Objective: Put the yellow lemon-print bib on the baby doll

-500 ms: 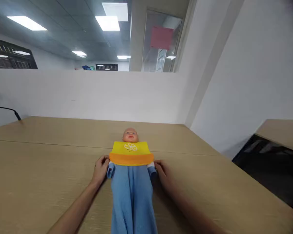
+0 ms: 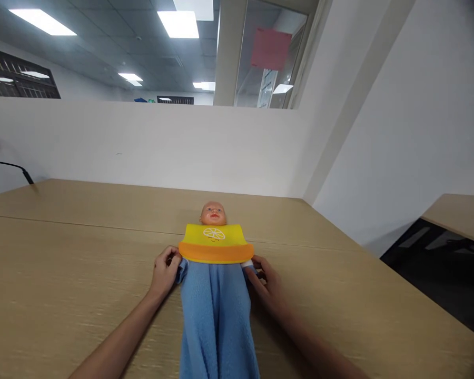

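A baby doll (image 2: 213,213) lies face up on the table, head toward the wall, in a long blue fleece garment (image 2: 215,316). Across its chest lies a yellow bib (image 2: 214,235) with a citrus-slice print and an orange catch pocket (image 2: 216,253). My left hand (image 2: 166,269) is closed, fingertips pinched at the pocket's left end beside the blue sleeve (image 2: 182,271). My right hand (image 2: 266,281) has its fingers bent at the pocket's right end, the thumb against the other sleeve (image 2: 251,269) with its white cuff. Exactly what lies between the fingertips is partly hidden.
The wooden table (image 2: 82,252) has a seam running across it. A white low wall (image 2: 161,142) stands behind, and another wall (image 2: 411,121) rises at the right. A black cable (image 2: 27,175) hangs at the far left. A dark panel (image 2: 438,273) stands at right.
The view has tilted slightly down and shifted. My right fingers have come in closer around the sleeve at the bib's right end. My left hand stays at the bib's left end.
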### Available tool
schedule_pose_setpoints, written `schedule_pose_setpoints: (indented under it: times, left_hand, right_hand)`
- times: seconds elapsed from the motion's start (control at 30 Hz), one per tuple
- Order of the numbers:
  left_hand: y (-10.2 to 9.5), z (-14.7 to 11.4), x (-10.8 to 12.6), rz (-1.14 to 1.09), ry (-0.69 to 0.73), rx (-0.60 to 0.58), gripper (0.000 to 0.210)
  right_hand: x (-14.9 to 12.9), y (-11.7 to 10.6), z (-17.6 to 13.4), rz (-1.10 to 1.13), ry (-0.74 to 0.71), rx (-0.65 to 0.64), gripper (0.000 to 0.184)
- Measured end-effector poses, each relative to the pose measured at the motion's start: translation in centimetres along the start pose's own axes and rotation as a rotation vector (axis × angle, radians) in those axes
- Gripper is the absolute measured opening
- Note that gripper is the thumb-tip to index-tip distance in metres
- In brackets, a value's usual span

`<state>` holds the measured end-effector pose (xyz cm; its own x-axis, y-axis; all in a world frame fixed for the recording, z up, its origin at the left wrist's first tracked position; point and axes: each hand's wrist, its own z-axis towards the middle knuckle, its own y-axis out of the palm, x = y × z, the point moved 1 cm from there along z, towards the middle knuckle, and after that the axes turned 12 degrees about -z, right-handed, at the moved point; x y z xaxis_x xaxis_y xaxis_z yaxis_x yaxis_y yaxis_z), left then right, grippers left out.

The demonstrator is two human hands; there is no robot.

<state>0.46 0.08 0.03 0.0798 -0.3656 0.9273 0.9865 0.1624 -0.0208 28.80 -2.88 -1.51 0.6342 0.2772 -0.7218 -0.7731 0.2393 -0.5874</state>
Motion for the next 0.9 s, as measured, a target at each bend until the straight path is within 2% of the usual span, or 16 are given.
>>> schedule_pose_setpoints:
  times: [0.9]
  left_hand:
    - [0.08,0.13,0.14,0.021,0.019,-0.014,0.014]
  right_hand:
    - [-0.10,-0.15,0.02,0.044,0.010,0.004,0.038]
